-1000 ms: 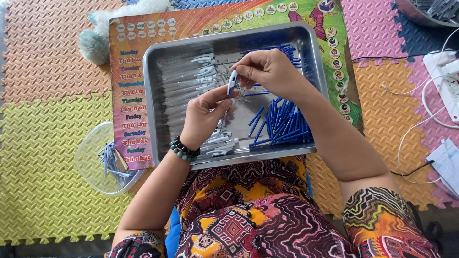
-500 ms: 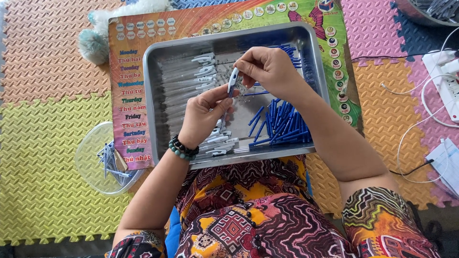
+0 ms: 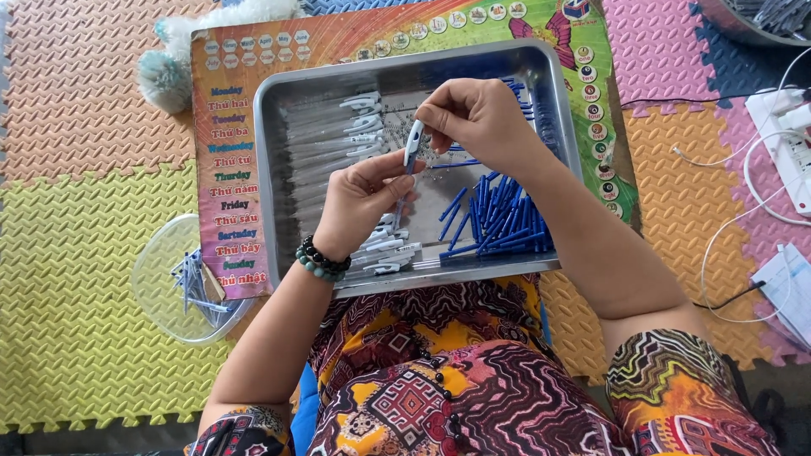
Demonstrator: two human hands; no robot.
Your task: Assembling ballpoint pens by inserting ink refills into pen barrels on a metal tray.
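Note:
A metal tray point(image 3: 279, 169) rests on my lap and a colourful board. Both hands meet above its middle on one pen point(image 3: 411, 143) with a white clip and clear barrel. My left hand point(image 3: 359, 203), wearing a bead bracelet, grips the barrel from below. My right hand point(image 3: 477, 118) pinches the pen's top end. Inside the tray, clear pen barrels with white clips point(image 3: 338, 135) lie at the left, several blue refills point(image 3: 498, 219) are piled at the right, and assembled pens point(image 3: 384, 249) lie by the near rim.
A clear plastic lid point(image 3: 165, 283) holding several blue-tipped parts sits on the foam mat at the left. The colourful board point(image 3: 228, 169) lies under the tray. A white power strip point(image 3: 790, 143) with cables and some paper point(image 3: 786, 291) are at the right.
Both hands stay together on the pen over the tray, with only slight finger movement.

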